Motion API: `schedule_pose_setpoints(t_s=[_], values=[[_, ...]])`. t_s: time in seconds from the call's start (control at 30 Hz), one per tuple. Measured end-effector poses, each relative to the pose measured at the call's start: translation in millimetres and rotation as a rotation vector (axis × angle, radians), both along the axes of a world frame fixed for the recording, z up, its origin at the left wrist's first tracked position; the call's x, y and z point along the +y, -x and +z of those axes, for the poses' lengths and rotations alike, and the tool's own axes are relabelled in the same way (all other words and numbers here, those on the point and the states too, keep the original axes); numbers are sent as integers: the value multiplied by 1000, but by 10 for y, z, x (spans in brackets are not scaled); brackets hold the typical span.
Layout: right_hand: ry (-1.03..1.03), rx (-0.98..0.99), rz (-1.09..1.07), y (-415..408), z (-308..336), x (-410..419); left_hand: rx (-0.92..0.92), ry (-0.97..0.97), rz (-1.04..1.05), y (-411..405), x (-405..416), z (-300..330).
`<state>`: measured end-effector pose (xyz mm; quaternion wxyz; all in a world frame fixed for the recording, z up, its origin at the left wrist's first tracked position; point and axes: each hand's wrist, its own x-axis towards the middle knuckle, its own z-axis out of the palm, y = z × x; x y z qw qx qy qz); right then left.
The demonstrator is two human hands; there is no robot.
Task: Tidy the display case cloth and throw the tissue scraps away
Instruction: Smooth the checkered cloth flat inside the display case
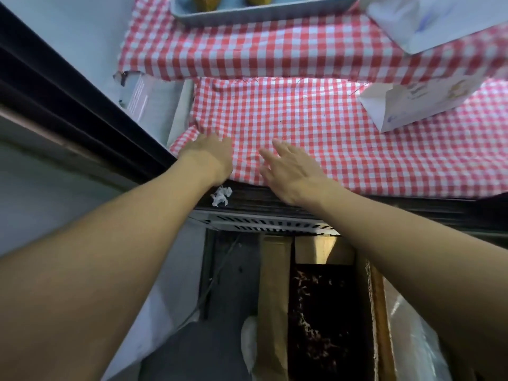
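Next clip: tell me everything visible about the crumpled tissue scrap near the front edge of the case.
The tissue scrap is a small white wad, crumpled and ragged, thin paper by its look. It lies on the dark front ledge of the case, just off the near edge of the red-and-white checked cloth, above a slotted vent. It sits directly below the left hand's wrist; contact cannot be told. Neither hand holds it.

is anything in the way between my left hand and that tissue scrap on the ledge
Nothing visible. The tissue scrap lies on the dark ledge just below your left hand, which rests on the checked cloth.
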<state>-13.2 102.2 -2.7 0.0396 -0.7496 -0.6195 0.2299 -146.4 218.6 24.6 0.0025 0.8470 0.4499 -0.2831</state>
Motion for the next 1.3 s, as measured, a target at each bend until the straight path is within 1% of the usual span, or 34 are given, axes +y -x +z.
schedule_pose_setpoints(t_s=[0.07, 0.2, 0.5, 0.67, 0.73, 0.8, 0.9, 0.97, 1.03, 1.13, 1.3], values=[[13, -21, 0, 25, -2, 8, 61, 29, -15, 66, -10, -7], [51, -55, 4, 40, -67, 53, 192, 15, -42, 103, 12, -92], [-31, -163, 26, 23, -342, -2, 234, 88, -11, 110, 160, -296], [-38, -165, 3, 76, -336, -21, 193, 136, 28, 30, 190, -240], [-84, -153, -37, 86, -299, 31, 164, 73, 0, -10, 204, -198], [-116, -142, -76, 95, -287, 98, 100, -24, 26, -30, 206, -215], [-116, -138, -99, 93, -353, 215, -20, -77, 63, -35, 230, -333], [-103, -138, -106, 73, -414, 288, -93, -42, 108, -26, 263, -424], [-98, -149, -111, 41, -469, 346, -144, 7, 199, -29, 307, -513], [-62, -133, -120, -3, -543, 365, -157, 28, 294, -64, 339, -609], [-9, -100, -113, -17, -643, 330, -129, 25, 342, -150, 397, -653]])
